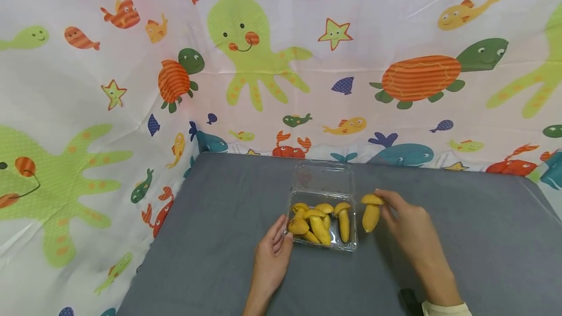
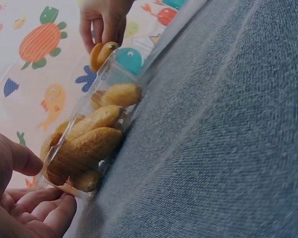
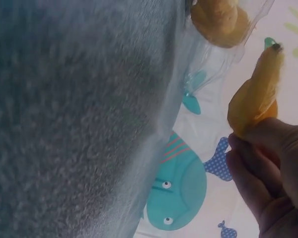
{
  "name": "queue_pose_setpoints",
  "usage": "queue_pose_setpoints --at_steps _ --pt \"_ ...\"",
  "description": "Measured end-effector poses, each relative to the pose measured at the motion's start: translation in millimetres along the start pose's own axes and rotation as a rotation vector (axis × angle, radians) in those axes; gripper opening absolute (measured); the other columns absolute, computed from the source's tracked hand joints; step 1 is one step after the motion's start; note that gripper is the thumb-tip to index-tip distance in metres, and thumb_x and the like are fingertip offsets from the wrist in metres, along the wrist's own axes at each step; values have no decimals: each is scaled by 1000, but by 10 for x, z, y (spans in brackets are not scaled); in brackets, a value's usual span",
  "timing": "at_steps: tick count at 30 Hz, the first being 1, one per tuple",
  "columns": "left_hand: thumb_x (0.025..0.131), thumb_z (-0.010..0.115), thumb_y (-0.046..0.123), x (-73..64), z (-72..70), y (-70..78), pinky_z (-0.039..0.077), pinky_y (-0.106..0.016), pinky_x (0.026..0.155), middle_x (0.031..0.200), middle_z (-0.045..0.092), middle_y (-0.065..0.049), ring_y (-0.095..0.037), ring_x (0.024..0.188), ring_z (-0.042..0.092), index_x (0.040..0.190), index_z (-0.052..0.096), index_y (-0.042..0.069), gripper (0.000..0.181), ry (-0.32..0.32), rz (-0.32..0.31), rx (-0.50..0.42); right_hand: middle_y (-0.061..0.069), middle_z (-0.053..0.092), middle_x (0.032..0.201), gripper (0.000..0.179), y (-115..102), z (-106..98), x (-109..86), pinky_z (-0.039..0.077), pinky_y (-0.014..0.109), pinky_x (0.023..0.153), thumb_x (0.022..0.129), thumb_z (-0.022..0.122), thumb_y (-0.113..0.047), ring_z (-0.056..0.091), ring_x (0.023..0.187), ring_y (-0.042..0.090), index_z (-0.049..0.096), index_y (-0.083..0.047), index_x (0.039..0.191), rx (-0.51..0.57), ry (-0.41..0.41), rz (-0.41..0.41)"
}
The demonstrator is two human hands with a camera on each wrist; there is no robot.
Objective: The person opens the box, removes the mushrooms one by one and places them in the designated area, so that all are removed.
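My right hand (image 1: pixel 412 228) pinches a yellow mushroom (image 1: pixel 371 213) by its cap, between thumb and fingertips. It hangs stem down, just right of a clear plastic box (image 1: pixel 303 245). Inside that box lie several more yellow mushrooms (image 1: pixel 319 228), most of them heaped on the left, with one mushroom (image 1: pixel 344 223) apart on the right. My left hand (image 1: pixel 272 255) holds the box at its near left corner, thumb and curled fingers against the wall. In the right wrist view, the held mushroom (image 3: pixel 260 89) shows a dark stem tip.
The box's hinged clear lid (image 1: pixel 325 178) lies folded back behind it. A grey cloth (image 1: pixel 210 238) covers the table. Behind and to the left hangs a white curtain (image 1: pixel 272 126) printed with sea animals. Something dark (image 1: pixel 410 300) sits by my right wrist.
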State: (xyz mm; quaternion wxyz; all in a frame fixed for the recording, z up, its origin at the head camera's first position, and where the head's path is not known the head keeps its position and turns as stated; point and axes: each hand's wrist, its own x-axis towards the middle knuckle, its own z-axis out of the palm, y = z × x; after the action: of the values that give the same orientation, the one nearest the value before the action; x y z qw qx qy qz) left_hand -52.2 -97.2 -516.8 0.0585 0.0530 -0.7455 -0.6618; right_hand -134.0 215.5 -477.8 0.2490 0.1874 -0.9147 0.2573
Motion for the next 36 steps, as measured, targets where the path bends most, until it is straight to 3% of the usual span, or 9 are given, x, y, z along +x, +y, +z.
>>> queue_pose_setpoints --at_steps 4,11,20,30,36 --pt "106 67 18 -18 3 8 53 -33 103 152 58 -13 -30 139 55 154 52 2 53 22 0 6 17 80 100 42 87 19 33 27 24 44 87 79 10 32 46 5 73 -8 125 5 -30 42" --pt "106 68 17 -29 9 8 54 -31 103 152 58 -13 -30 139 56 154 53 3 52 32 -17 4 20 79 102 35 189 40 145 28 26 47 89 75 9 40 51 11 74 -6 121 17 -101 82" --pt "106 69 19 -22 11 -23 53 -30 103 151 59 -11 -27 139 56 154 53 3 53 17 -24 6 20 78 110 32 213 61 248 53 43 61 91 75 7 58 67 20 74 -5 121 28 -192 147" --pt "105 69 17 -28 23 -1 54 -33 103 150 59 -16 -31 139 56 152 55 1 52 26 -9 -13 21 77 113 27 251 122 326 51 41 63 95 71 4 60 73 23 74 -4 121 45 -284 240" --pt "105 70 17 -35 17 6 53 -32 104 151 59 -16 -30 140 55 152 55 2 52 21 -8 -20 21 77 109 24 282 197 356 48 38 61 95 70 4 58 69 22 74 -2 118 43 -293 241"
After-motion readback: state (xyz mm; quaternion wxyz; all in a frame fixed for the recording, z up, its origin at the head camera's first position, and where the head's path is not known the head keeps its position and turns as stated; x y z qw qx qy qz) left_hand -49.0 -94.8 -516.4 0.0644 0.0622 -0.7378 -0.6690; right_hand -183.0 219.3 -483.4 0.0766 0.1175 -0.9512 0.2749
